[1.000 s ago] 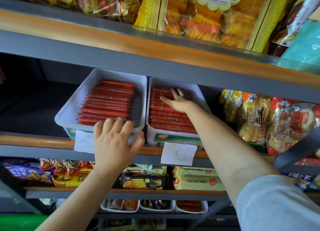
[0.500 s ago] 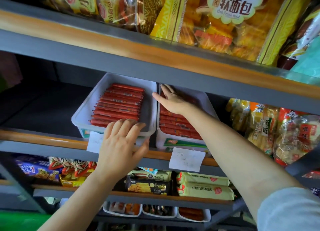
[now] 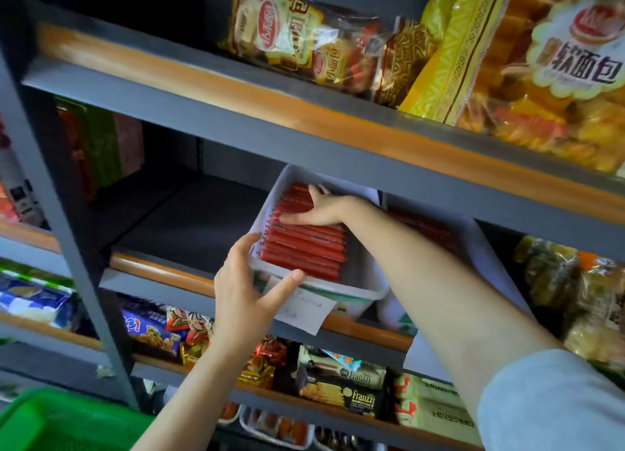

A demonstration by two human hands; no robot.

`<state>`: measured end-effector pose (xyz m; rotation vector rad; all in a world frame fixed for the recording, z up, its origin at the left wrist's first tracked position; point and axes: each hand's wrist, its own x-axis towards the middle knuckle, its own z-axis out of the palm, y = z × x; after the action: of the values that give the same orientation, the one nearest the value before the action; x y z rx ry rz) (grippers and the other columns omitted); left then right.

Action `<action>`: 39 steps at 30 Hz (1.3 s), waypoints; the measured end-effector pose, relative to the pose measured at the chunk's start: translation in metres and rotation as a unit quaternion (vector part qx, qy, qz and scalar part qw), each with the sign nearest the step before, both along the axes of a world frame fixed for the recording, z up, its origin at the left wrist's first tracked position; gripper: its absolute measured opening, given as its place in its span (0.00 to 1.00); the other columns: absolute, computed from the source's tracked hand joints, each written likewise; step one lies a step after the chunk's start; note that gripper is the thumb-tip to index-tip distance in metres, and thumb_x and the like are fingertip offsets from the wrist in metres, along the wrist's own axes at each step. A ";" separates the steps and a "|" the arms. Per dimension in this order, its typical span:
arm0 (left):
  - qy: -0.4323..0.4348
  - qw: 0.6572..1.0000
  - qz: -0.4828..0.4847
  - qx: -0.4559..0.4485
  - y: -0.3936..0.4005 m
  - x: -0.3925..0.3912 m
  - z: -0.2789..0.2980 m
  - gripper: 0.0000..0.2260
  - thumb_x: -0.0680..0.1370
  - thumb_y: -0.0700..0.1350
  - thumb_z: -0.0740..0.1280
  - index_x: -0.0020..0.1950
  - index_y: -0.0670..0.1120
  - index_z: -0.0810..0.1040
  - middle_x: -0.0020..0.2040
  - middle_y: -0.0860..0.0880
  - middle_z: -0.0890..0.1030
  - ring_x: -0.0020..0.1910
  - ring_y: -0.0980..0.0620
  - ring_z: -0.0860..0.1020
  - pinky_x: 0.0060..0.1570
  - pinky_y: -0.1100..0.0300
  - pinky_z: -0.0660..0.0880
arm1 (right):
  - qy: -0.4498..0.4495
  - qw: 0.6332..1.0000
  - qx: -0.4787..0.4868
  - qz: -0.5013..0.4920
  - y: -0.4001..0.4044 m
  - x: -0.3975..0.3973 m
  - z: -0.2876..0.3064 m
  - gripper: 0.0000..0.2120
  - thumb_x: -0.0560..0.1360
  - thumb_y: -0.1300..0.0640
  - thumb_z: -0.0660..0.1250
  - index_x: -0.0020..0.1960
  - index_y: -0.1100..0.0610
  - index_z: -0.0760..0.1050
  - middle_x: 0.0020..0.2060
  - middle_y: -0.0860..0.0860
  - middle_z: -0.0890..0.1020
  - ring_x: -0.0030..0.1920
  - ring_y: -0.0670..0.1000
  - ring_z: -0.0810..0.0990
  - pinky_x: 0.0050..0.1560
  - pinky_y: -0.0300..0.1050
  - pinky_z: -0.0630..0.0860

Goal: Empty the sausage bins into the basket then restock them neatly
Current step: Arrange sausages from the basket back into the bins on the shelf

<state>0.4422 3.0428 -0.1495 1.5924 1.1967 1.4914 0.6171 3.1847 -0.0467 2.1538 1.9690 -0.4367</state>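
A white left sausage bin [image 3: 355, 293] holds a neat stack of red sausages [image 3: 304, 247] and juts out past the middle shelf's edge. My left hand [image 3: 248, 291] grips its front left corner, thumb on the front wall. My right hand [image 3: 319, 207] rests on the sausages at the back of this bin, thumb spread to the left. The right sausage bin [image 3: 480, 237] stands beside it, mostly hidden behind my right forearm. A corner of the green basket [image 3: 50, 420] shows at the bottom left.
A paper label [image 3: 306, 310] hangs on the shelf edge under the left bin. Bread bags [image 3: 541, 78] fill the shelf above, snack packs [image 3: 558, 291] sit at the right, and biscuit boxes [image 3: 341, 388] lie below. Left of the bins is dark bare shelf [image 3: 182, 220].
My right hand left the right bin and now lies on the left bin's sausages. My left hand shifted to the left bin's front corner, and that bin has come forward. The view swung left.
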 end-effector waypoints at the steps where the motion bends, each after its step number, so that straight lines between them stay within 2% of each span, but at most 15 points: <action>1: 0.008 1.000 0.005 0.006 0.001 -0.001 0.000 0.30 0.67 0.70 0.70 0.64 0.71 0.62 0.55 0.59 0.74 0.51 0.52 0.74 0.53 0.41 0.76 | 0.002 1.000 0.000 -0.008 0.003 0.001 -0.002 0.68 0.54 0.15 0.58 0.79 0.49 0.36 0.80 0.49 0.43 0.79 0.54 0.48 0.75 0.59 0.55; 4: 0.025 0.999 0.010 0.024 0.001 -0.002 -0.001 0.28 0.67 0.71 0.69 0.62 0.74 0.59 0.51 0.63 0.71 0.47 0.54 0.71 0.51 0.40 0.75 | 0.005 0.999 0.005 -0.032 0.011 0.003 -0.017 0.62 0.58 0.15 0.54 0.79 0.47 0.34 0.79 0.50 0.37 0.79 0.55 0.41 0.77 0.62 0.48; 6: 0.033 0.999 0.011 0.028 0.002 -0.003 -0.002 0.28 0.67 0.71 0.68 0.62 0.75 0.58 0.54 0.66 0.70 0.50 0.58 0.71 0.54 0.42 0.74 | -0.010 0.999 0.016 -0.034 0.015 0.002 -0.028 0.57 0.61 0.16 0.47 0.79 0.46 0.33 0.78 0.51 0.34 0.78 0.55 0.36 0.76 0.62 0.43; 8: 0.038 0.998 0.008 0.040 0.003 -0.002 -0.003 0.27 0.68 0.71 0.68 0.62 0.75 0.58 0.57 0.68 0.69 0.54 0.63 0.69 0.56 0.44 0.73 | -0.020 0.999 0.028 -0.023 0.015 0.003 -0.036 0.52 0.66 0.18 0.44 0.79 0.47 0.34 0.78 0.51 0.35 0.78 0.54 0.36 0.76 0.61 0.40; 11: 0.038 0.997 0.014 0.064 0.003 -0.001 -0.003 0.27 0.70 0.70 0.67 0.64 0.74 0.58 0.59 0.59 0.72 0.56 0.65 0.68 0.56 0.43 0.72 | -0.022 0.999 0.045 -0.014 0.014 0.006 -0.039 0.50 0.68 0.20 0.44 0.79 0.46 0.35 0.79 0.51 0.36 0.78 0.54 0.36 0.77 0.60 0.40; 15: 0.050 0.996 0.024 0.066 0.004 0.000 -0.005 0.26 0.70 0.73 0.64 0.64 0.73 0.57 0.60 0.56 0.72 0.58 0.68 0.66 0.58 0.44 0.72 | -0.028 0.999 0.035 -0.022 0.019 0.005 -0.036 0.49 0.69 0.20 0.44 0.79 0.46 0.36 0.79 0.51 0.37 0.79 0.53 0.37 0.77 0.58 0.40; 17: 0.054 0.996 0.026 0.064 0.005 0.001 -0.008 0.27 0.70 0.73 0.64 0.65 0.69 0.60 0.61 0.54 0.73 0.56 0.68 0.65 0.58 0.44 0.71 | -0.042 0.998 0.025 -0.028 0.023 0.003 -0.033 0.50 0.67 0.19 0.44 0.79 0.46 0.37 0.79 0.52 0.37 0.79 0.54 0.38 0.77 0.59 0.42; 19: 0.056 0.996 0.029 0.059 0.005 0.001 -0.009 0.28 0.70 0.73 0.64 0.66 0.66 0.61 0.62 0.54 0.73 0.56 0.68 0.65 0.58 0.43 0.71 | -0.044 0.998 0.031 -0.030 0.024 0.003 -0.031 0.52 0.65 0.18 0.45 0.79 0.45 0.38 0.79 0.52 0.38 0.79 0.56 0.41 0.77 0.60 0.45; 23: 0.062 0.996 0.025 0.059 0.004 0.001 -0.006 0.27 0.70 0.73 0.63 0.64 0.71 0.57 0.62 0.55 0.72 0.55 0.68 0.64 0.58 0.43 0.71 | -0.012 0.994 0.103 -0.045 0.021 0.002 -0.028 0.59 0.61 0.18 0.58 0.80 0.50 0.43 0.80 0.55 0.47 0.79 0.58 0.50 0.76 0.59 0.53; 26: 0.063 0.996 0.020 0.053 0.004 0.000 -0.006 0.27 0.70 0.71 0.65 0.65 0.71 0.58 0.62 0.57 0.71 0.60 0.72 0.62 0.59 0.44 0.71 | 0.040 0.991 0.114 -0.053 0.019 0.000 -0.023 0.60 0.62 0.22 0.65 0.79 0.54 0.45 0.79 0.56 0.52 0.77 0.58 0.56 0.74 0.55 0.58; 30: 0.063 0.997 0.020 0.042 0.003 0.000 -0.007 0.30 0.70 0.71 0.65 0.68 0.65 0.61 0.63 0.57 0.71 0.60 0.74 0.61 0.60 0.43 0.71 | 0.040 0.993 0.103 -0.048 0.021 0.000 -0.021 0.62 0.60 0.22 0.67 0.79 0.55 0.45 0.78 0.56 0.54 0.77 0.57 0.58 0.73 0.56 0.61; 32: 0.064 0.997 0.022 0.044 0.003 0.000 -0.006 0.29 0.70 0.71 0.65 0.67 0.67 0.60 0.63 0.57 0.71 0.60 0.74 0.61 0.60 0.43 0.71 | 0.036 0.992 0.112 -0.041 0.019 -0.001 -0.016 0.61 0.61 0.23 0.68 0.79 0.56 0.48 0.77 0.56 0.57 0.76 0.57 0.59 0.72 0.55 0.62; 35: 0.069 0.996 0.021 0.047 0.002 -0.001 -0.003 0.27 0.70 0.71 0.65 0.64 0.74 0.56 0.62 0.58 0.71 0.61 0.74 0.61 0.60 0.44 0.71 | 0.042 0.991 0.122 -0.022 0.014 -0.005 -0.008 0.54 0.65 0.27 0.69 0.77 0.59 0.54 0.73 0.57 0.63 0.74 0.57 0.63 0.69 0.52 0.64; 39: 0.074 0.996 0.021 0.048 0.002 -0.001 -0.003 0.27 0.70 0.71 0.65 0.64 0.75 0.55 0.62 0.60 0.70 0.61 0.74 0.61 0.60 0.43 0.71 | 0.032 0.993 0.114 -0.020 0.013 -0.007 -0.011 0.58 0.65 0.26 0.67 0.79 0.61 0.48 0.77 0.59 0.57 0.76 0.59 0.59 0.73 0.56 0.62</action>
<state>0.4416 3.0445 -0.1526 1.7786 1.2636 1.4987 0.6102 3.1981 -0.0574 2.3458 2.1044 -0.3033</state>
